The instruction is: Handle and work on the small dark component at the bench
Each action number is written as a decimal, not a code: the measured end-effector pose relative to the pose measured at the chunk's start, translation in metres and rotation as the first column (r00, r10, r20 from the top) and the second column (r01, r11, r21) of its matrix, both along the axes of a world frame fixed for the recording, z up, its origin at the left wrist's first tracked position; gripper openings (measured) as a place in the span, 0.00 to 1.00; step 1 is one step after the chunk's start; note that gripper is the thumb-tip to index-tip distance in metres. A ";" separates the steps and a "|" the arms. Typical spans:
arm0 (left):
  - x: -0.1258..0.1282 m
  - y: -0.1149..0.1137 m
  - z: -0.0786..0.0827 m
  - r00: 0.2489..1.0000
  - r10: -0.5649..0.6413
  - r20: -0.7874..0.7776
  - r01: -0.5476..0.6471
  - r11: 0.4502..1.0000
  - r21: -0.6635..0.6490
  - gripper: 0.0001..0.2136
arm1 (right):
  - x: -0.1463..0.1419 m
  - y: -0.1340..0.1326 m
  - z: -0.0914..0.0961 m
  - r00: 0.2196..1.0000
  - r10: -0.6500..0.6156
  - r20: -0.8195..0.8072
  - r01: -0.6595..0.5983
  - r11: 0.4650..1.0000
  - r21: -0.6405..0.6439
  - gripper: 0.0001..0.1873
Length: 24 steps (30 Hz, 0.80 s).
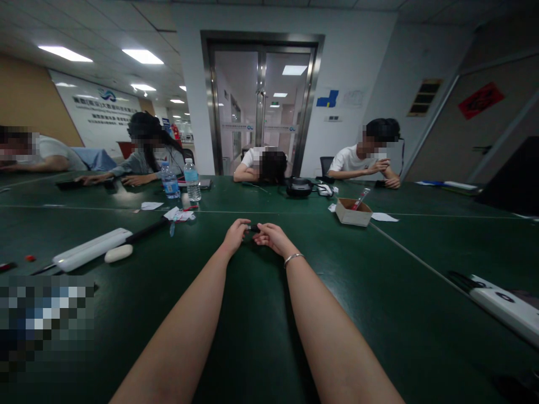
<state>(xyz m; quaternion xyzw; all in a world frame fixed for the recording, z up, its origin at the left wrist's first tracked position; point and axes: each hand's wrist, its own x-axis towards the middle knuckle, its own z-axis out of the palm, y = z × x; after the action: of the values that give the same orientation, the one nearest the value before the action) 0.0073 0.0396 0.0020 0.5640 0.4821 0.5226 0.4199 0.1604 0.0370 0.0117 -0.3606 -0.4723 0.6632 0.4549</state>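
Note:
Both my hands meet above the green table (261,314), arms stretched forward. Between them is a small dark object (254,228) with a short, light, metallic-looking end; it is too small to name for sure. My left hand (236,237) pinches the light end on the left between thumb and fingers. The black part on the right is held by my right hand (274,238), its thumb and index finger closed and its other fingers curled below. A silver bracelet (293,258) circles my right wrist. The fingers cover part of the object.
Two water bottles (192,180) and paper scraps (179,214) stand left of my hands. Nearer left lie a white power strip (92,249) and a whitish oval item (118,253). An open box (353,213) is at right, a white device (507,306) farther right. Several people sit across.

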 end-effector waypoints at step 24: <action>0.001 0.000 0.000 0.998 0.011 -0.054 -0.008 0.998 0.068 0.16 | -0.001 0.000 0.000 1.000 -0.010 0.011 0.010 1.000 0.000 0.08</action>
<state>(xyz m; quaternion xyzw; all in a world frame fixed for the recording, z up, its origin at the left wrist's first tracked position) 0.0080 0.0398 0.0024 0.5895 0.4780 0.5252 0.3849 0.1590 0.0370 0.0117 -0.3665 -0.4730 0.6589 0.4558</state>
